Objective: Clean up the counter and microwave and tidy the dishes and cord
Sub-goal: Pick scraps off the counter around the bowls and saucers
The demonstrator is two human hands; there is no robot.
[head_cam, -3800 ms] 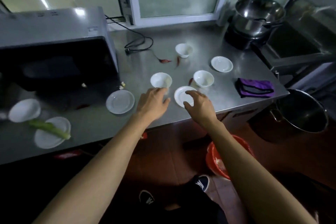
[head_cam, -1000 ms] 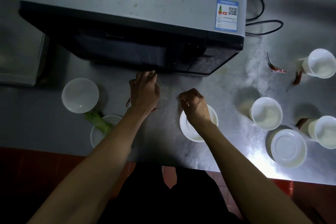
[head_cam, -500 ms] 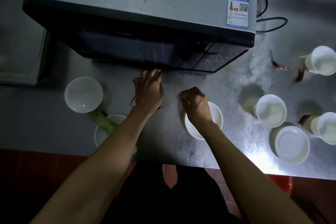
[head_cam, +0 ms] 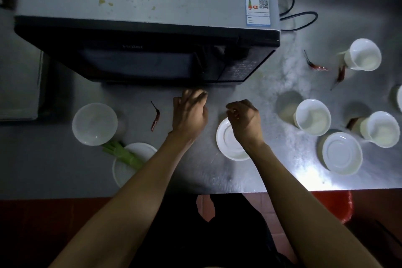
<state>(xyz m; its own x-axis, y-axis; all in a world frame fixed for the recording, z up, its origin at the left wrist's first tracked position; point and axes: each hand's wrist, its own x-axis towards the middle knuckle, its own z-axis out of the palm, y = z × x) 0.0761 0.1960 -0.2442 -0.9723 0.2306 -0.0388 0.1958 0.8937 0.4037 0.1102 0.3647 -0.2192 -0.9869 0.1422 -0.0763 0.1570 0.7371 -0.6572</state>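
Note:
My left hand [head_cam: 190, 113] lies palm down on the steel counter [head_cam: 272, 172], its blurred fingers stretched to the foot of the black microwave [head_cam: 148, 50]. A dried red chili [head_cam: 155, 118] lies just left of it. My right hand [head_cam: 244, 119] hovers over a small white plate [head_cam: 230, 148] with curled fingers that pinch a tiny reddish scrap, too small to identify. Yellowish stains spot the microwave's top. Its black cord [head_cam: 298, 19] loops behind its right side.
Right of my hands stand three white bowls [head_cam: 362, 54] [head_cam: 313, 116] [head_cam: 379, 128] and a saucer [head_cam: 341, 152], with loose chilies [head_cam: 317, 66] among them. To the left are a clear round container [head_cam: 94, 124] and a plate [head_cam: 139, 150] holding green stalks [head_cam: 124, 154]. A red bucket [head_cam: 339, 204] sits below the counter edge.
My left hand has shifted right off the chili it covered, which now lies bare on the counter. My right hand stays curled over the small plate. The view has drifted slightly left.

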